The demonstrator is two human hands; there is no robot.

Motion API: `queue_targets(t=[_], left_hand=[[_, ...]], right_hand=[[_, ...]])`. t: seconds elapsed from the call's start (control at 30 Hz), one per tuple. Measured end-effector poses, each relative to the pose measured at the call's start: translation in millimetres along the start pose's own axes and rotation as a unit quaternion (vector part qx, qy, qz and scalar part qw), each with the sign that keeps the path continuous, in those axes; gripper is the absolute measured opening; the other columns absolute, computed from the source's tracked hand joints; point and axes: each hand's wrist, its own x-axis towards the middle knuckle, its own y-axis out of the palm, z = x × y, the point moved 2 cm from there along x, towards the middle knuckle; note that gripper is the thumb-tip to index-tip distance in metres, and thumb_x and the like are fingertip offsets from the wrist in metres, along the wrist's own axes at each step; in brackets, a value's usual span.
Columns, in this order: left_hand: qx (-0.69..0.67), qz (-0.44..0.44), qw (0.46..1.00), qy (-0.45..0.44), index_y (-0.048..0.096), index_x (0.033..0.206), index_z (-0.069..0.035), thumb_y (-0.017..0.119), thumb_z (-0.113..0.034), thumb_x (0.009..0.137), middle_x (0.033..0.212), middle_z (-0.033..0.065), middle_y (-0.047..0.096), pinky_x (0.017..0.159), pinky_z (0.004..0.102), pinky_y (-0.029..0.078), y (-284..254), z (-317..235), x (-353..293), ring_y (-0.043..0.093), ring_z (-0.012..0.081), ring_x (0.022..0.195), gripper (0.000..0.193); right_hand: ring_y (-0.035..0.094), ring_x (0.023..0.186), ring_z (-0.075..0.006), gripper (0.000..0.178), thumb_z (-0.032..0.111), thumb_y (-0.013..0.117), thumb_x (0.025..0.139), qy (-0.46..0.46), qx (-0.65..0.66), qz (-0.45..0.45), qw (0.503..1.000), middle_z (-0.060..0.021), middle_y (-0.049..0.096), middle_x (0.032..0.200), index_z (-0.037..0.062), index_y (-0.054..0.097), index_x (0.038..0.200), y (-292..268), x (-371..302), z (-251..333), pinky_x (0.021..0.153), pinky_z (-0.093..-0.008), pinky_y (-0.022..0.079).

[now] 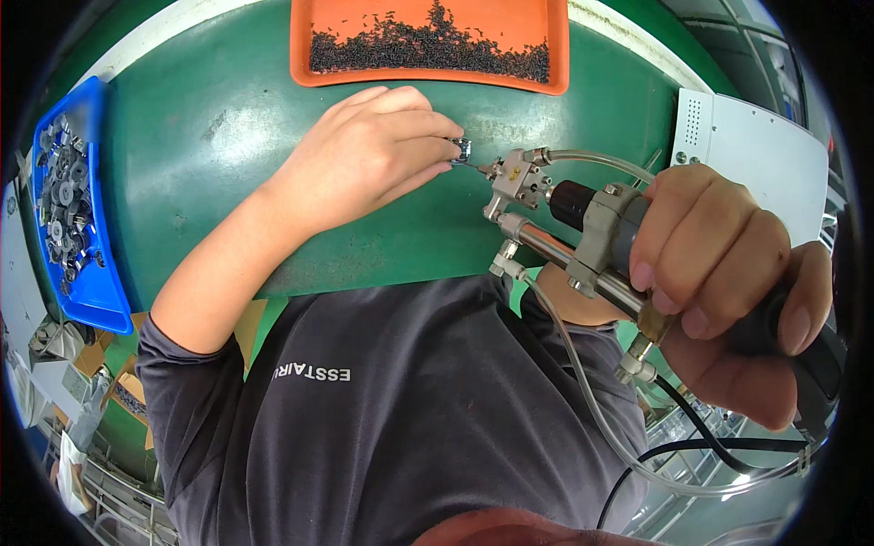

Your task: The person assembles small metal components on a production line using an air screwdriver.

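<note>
- Green bench [191, 146] in front of me, with an orange tray [510, 18] of tiny black bits [428, 50] at its far edge.
- On my left is a blue tray [100, 296] holding grey rings [68, 187] and other loose pieces; on my right, past the gun, is a white box [756, 141].
- My left hand [382, 150] reaches over the bench, its thumb and fingers pinched together on a small part [462, 148], which sits at my fingertips near the middle of the bench, below the orange tray.
- My right hand [719, 264] is wrapped round the grip of the gun [521, 177]; whether I am squeezing a trigger, I cannot tell.
- The gun's thin tip [477, 167] points left and ends right by the part; touching or just short of it, I cannot tell.
- I judge this to be the step of working the tip against the part.
- As I see it, the next move calls for a steady pinch, the tip lined up with the right spot, and my fingertips clear of it.
</note>
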Motion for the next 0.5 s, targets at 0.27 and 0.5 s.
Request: queue_targets(t=[0.27,0.5], left_hand=[[0.015,-0.002,1.000,-0.013,0.075,0.098,-0.007,0.079,-0.016,0.082,0.103,0.0001,0.073,0.084,0.0361,0.054,2,-2,-5,0.065,0.0201,0.096,0.019],[0.021,0.003,1.000,0.005,0.076,0.096,-0.006,0.077,-0.017,0.082,0.105,-0.0003,0.072,0.083,0.0350,0.054,1,4,-4,0.064,0.0197,0.095,0.017]], right_hand=[[0.055,0.062,-0.0116,0.043,0.051,0.069,0.097,-0.004,0.006,-0.013,1.000,0.0005,0.058,0.079,0.0158,0.053,0.117,3,0,-7,0.057,-0.0266,0.047],[0.055,0.060,-0.0118,0.039,0.048,0.068,0.099,-0.005,0.001,-0.029,1.000,0.0005,0.057,0.077,0.0159,0.051,0.112,5,3,-13,0.056,-0.0267,0.047]])
